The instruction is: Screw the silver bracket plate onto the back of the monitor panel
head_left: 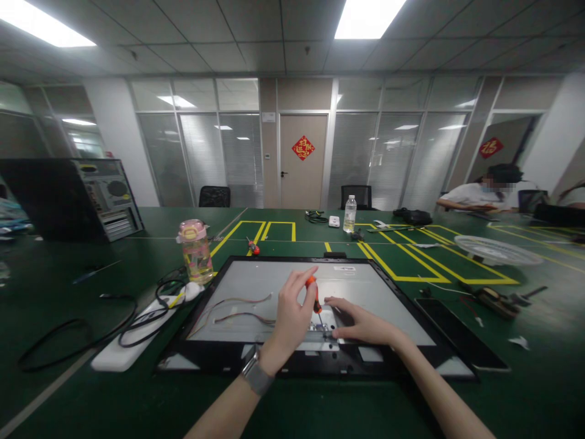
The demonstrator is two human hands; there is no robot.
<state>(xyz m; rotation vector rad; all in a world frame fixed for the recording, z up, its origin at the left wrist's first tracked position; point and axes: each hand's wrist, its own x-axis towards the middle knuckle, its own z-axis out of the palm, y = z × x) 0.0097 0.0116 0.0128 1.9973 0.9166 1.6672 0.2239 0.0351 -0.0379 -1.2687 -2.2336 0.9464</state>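
A flat monitor panel [365, 286] lies face down on the green table, its black frame around a grey metal back. My left hand [292, 314] is closed round an orange-handled screwdriver [315, 299], held upright with its tip on a small circuit board [322, 330] near the panel's front edge. My right hand [361, 322] lies flat on the panel beside that board, fingers pressing next to the screwdriver tip. Thin coloured wires [242, 308] run across the panel to the left.
A pink-lidded bottle [197, 250] stands left of the panel, with black cables [109, 323] and a white block [123, 347]. A computer case [86, 198] sits far left. A water bottle [350, 213], a fan grille [498, 250] and another person [484, 195] are further back.
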